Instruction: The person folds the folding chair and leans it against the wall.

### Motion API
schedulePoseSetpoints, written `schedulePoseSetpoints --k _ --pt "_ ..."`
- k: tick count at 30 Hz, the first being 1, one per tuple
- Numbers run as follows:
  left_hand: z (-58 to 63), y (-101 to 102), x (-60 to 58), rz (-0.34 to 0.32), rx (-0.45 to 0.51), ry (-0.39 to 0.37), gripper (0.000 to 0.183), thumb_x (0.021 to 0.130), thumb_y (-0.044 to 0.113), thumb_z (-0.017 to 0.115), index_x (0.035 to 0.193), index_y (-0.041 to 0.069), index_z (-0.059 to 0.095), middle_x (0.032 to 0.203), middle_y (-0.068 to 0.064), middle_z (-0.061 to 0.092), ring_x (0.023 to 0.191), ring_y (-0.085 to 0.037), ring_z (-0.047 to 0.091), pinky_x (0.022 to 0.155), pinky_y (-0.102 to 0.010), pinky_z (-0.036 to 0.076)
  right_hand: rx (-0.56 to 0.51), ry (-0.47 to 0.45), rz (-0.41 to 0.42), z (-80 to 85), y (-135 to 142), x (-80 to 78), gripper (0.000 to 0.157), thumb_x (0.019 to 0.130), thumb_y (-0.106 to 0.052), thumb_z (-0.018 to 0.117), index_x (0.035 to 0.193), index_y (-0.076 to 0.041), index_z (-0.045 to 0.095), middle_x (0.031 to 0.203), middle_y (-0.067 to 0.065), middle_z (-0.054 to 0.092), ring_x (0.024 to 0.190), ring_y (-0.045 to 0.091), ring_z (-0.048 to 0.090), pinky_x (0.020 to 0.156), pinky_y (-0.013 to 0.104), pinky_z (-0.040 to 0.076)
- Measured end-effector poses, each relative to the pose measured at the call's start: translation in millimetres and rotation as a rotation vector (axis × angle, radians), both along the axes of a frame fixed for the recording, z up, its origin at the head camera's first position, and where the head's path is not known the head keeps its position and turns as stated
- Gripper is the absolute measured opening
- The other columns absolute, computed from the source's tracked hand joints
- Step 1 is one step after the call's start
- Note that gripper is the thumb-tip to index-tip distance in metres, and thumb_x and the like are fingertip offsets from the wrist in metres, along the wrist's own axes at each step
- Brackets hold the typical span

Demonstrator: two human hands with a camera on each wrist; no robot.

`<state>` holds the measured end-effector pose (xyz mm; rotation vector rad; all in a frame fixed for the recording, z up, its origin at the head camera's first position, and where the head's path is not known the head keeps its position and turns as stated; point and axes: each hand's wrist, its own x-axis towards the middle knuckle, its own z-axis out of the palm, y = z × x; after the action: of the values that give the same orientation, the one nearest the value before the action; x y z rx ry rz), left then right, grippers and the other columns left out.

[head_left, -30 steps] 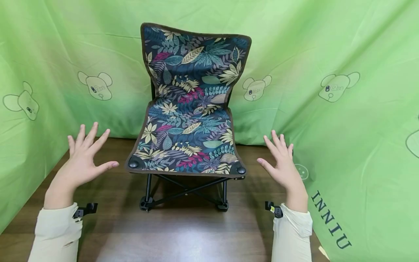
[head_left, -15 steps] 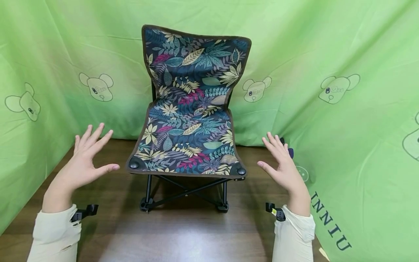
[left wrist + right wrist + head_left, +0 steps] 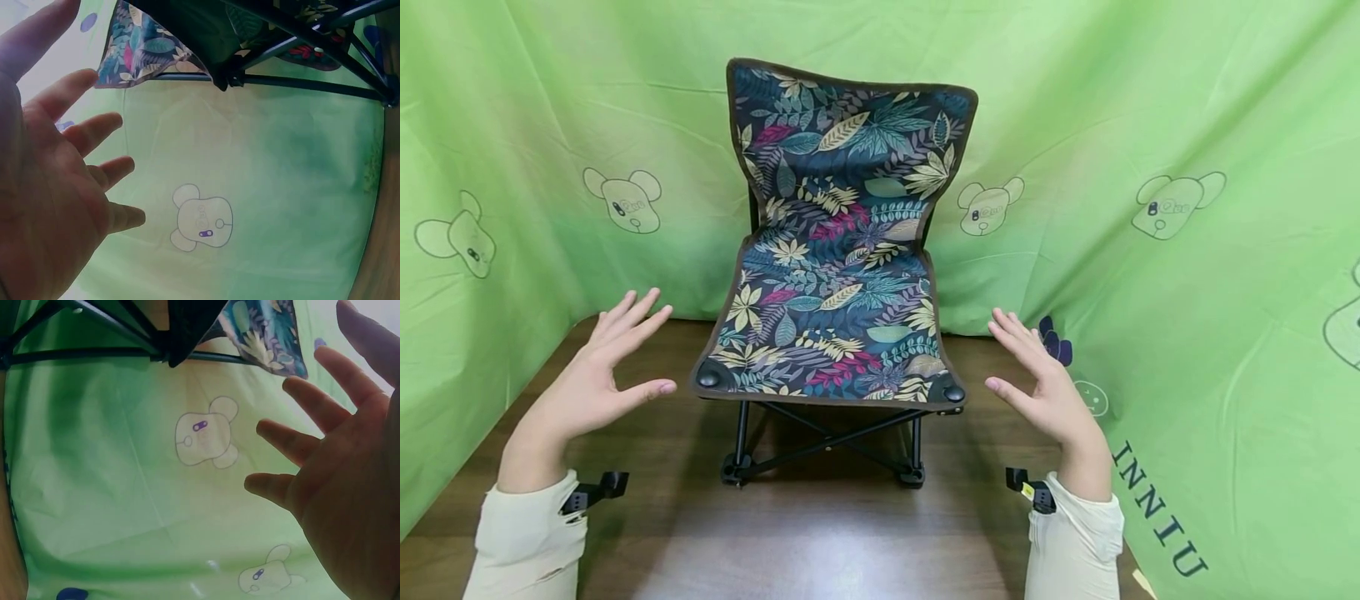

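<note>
A small folding chair stands upright and unfolded in the head view, its dark fabric printed with colourful leaves. Crossed black metal legs carry the seat. Left of the seat, my left hand is held apart from it with fingers extended and thumb out. My right hand mirrors it on the other side, also holding nothing. In the left wrist view the spread left hand is below the chair's frame. The right wrist view has the right hand beside the chair's backrest fabric.
Brown wood-grain tabletop lies under the chair. Green cloth with bear-head drawings hangs behind and along both sides. Each sleeved forearm wears a black wrist mount. Dark blue printed shapes show on the cloth behind the right hand.
Both hands have turned slightly inward, their fingertips shifting toward the chair, and the fingers look closer together. The chair stays in place; the head view has shifted slightly.
</note>
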<state>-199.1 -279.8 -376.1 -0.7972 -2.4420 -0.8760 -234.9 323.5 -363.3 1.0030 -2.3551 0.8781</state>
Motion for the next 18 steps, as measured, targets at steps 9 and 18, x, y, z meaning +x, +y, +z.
schedulePoseSetpoints --k 9,18 --pt "3.4 6.2 2.2 -0.044 -0.006 0.01 0.099 0.075 0.008 0.09 0.159 0.015 0.039 0.171 -0.005 0.02 0.16 -0.022 0.004 0.128 -0.048 -0.002 -0.026 -0.028 0.111 12.3 -18.3 15.1 0.078 0.077 0.01 0.076 0.149 0.002 0.048 0.16 0.026 0.036 0.156 0.028 0.024 0.129 0.031 0.008" --pt "3.1 10.1 3.3 -0.061 0.012 -0.024 0.094 0.076 0.005 0.089 0.157 0.017 0.043 0.17 -0.006 0.024 0.16 -0.023 0.007 0.128 -0.048 0.005 -0.009 -0.047 0.204 32.8 -40.1 33.8 0.07 0.078 0.013 0.073 0.144 0.008 0.051 0.155 0.034 0.039 0.153 0.041 0.027 0.128 0.03 0.011"
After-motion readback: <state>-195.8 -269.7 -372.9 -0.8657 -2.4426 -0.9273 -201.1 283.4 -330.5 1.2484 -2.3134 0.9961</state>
